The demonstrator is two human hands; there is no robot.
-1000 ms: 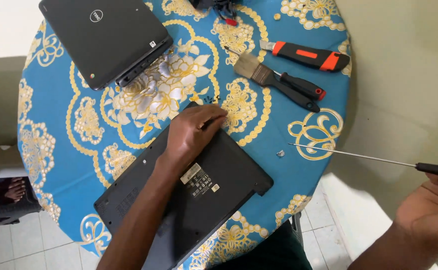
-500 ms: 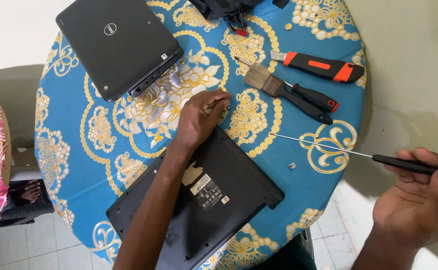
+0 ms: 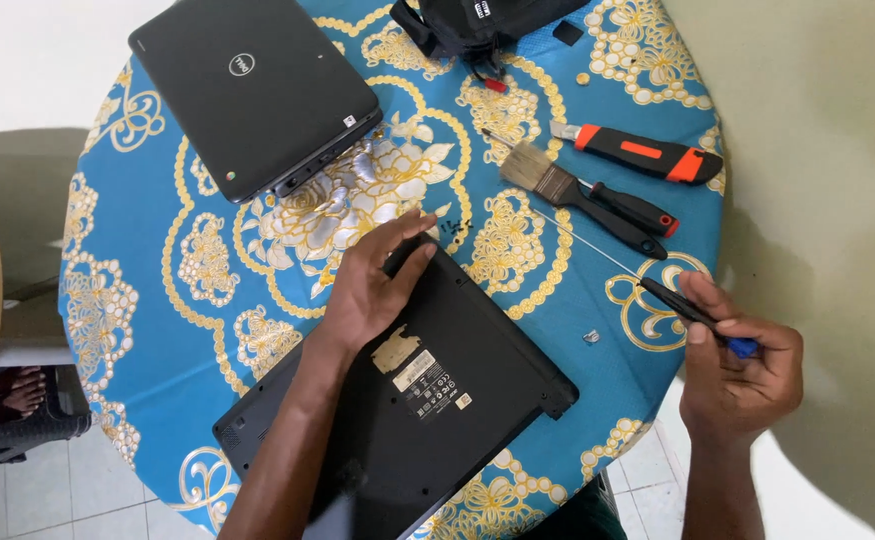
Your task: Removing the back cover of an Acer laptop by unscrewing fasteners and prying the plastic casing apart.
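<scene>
Black laptop (image 3: 457, 400): upside down, bottom face up, near edge of round table, a bit right of the middle, turned at a slant. White and tan stickers on its bottom.
Left hand (image 3: 372, 285): flat on far corner of the black laptop, fingers spread a little and bent over the edge, holding nothing, just pressing down.
Right hand (image 3: 742, 375): at right edge of table, fingers closed around a long thin screwdriver (image 3: 657, 290).
Screwdriver: dark handle with blue end in the hand, thin metal rod reaching far and left over the table, tip near the brush. Not touching the laptop.
Small screw (image 3: 590, 337): tiny silver bit on the cloth, between the laptop and the right hand.
Brush (image 3: 567, 190): pale bristles, black handle, lying on the right side of the table, far from the laptop.
Second screwdriver (image 3: 617, 200): black and red handle, lying just beside the brush.
Knife tool (image 3: 647, 155): orange and black, farther away than the brush, near right edge.
Closed laptop (image 3: 252, 90): dark grey, lid up, far left part of the table, well apart from the black laptop.
Black bag (image 3: 487, 20): at far edge, only partly seen.
Table cloth (image 3: 157, 270): blue with gold and white flower shapes.
Feet (image 3: 17, 390): someone else's, down at left on the floor.
</scene>
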